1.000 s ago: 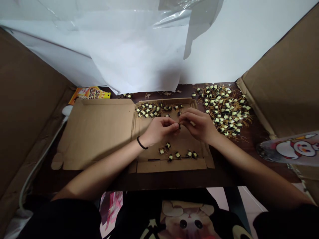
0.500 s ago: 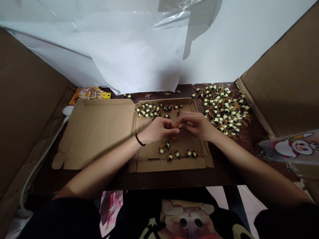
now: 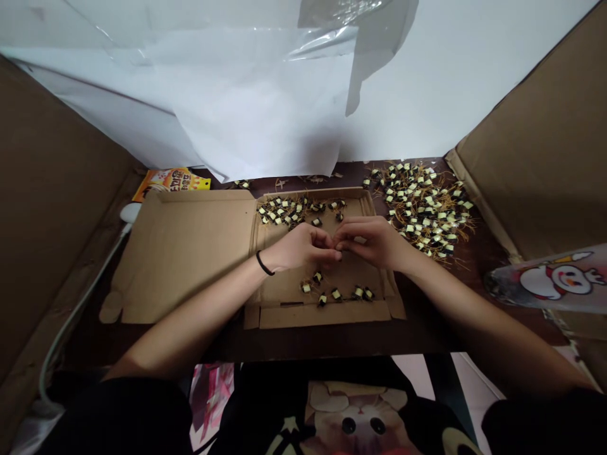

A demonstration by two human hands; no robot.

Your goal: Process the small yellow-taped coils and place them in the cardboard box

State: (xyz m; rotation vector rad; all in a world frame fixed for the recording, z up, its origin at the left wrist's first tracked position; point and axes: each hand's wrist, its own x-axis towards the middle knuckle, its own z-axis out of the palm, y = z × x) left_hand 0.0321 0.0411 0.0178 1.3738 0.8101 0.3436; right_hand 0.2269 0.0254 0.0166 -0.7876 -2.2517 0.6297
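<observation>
My left hand (image 3: 303,248) and my right hand (image 3: 367,240) meet over the right half of an opened cardboard box (image 3: 327,315). Both have their fingers pinched together at the fingertips, and whatever is between them is too small and hidden to name. Beyond my hands, a cluster of small black parts with pale yellow tops and thin copper-coloured wires (image 3: 283,208) lies along the box's back left. Several similar parts (image 3: 336,294) are spread near its front edge. To the right of the box a large pile of the same parts (image 3: 427,208) rests on the dark table (image 3: 303,341).
The box's flat lid (image 3: 190,253) extends left. An orange and yellow packet (image 3: 173,179) and a white cable (image 3: 80,303) are at the left. A printed clear container (image 3: 554,281) stands out at the right. Cardboard walls flank the table, with white sheets behind.
Both hands stay together over the box, with slight movement of the fingers. The small dark piece that showed below the left fingertips is now hardly visible. The view has shifted slightly.
</observation>
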